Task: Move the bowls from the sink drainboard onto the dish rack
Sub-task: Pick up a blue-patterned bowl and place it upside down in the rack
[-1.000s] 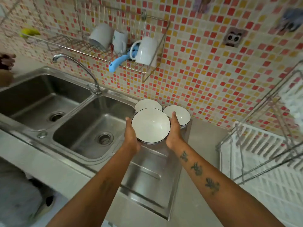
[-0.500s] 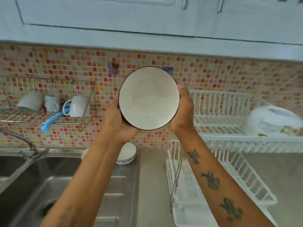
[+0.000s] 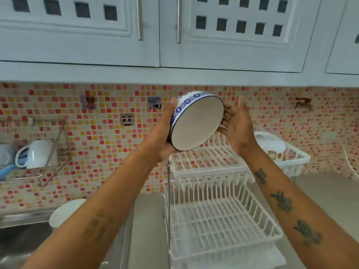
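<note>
Where the mosaic tile wall [image 3: 108, 144] runs under pale cabinets [image 3: 233, 35], the far left has a wire wall shelf [image 3: 58, 152] w/ a white mug [image 3: 38, 154] on it. Below that, a steel sink drainboard [image 3: 23, 218] sits at the bottom-left corner, w/ a second white bowl [image 3: 64, 212] resting on it, partly hidden by the left forearm. Grey countertop [image 3: 147, 230] runs between drainboard and rack.

Left hand [image 3: 165, 138] is raised mid-frame, palm cupping the underside and rim of the bowl [image 3: 196, 123]; its fingers are mostly hidden behind the bowl, so exact spread is unclear, but it's clearly gripping. Bowl is white inside w/ a blue pattern outside, tilted on edge, opening facing right and toward the camera, held in the air above the upper tier of the white dish rack [image 3: 213, 216], not touching it.

Right hand [image 3: 237, 125] is just right of the bowl, fingers spread apart and loosely curved; fingertips seem to brush the rim, can't tell for sure. Behind it, the rack's upper tier holds a white dish [image 3: 270, 144] at the right end.
</note>
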